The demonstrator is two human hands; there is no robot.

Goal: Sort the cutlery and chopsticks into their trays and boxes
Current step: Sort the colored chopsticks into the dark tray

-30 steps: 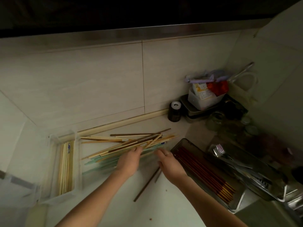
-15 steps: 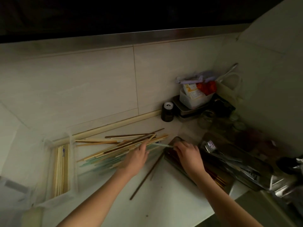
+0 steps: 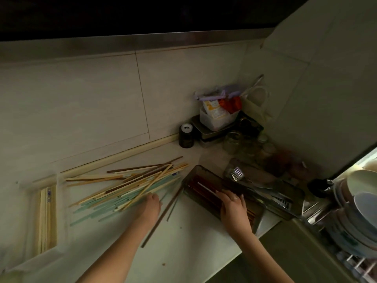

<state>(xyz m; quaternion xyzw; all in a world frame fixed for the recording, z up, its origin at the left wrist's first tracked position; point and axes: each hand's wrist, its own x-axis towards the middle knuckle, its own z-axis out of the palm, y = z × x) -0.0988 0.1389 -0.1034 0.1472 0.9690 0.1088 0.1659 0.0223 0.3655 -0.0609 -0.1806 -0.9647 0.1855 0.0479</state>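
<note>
A pale counter (image 3: 183, 252) is carrying loose chopsticks (image 3: 130, 186) at left, trays (image 3: 206, 172) at right, and what may be jars (image 3: 234, 141) farther back.

In the corner ahead of me a small black jar (image 3: 186, 136) with a pale lid stands against the tiled wall (image 3: 98, 103). Just right of it a white plastic tub (image 3: 216, 119) stuffed with yellow and red packets sits on a flat dark tray. Clear glass jars (image 3: 234, 142) cluster in front. At my far right, stacked bowls and plates (image 3: 359, 209) fill a rack.
</note>
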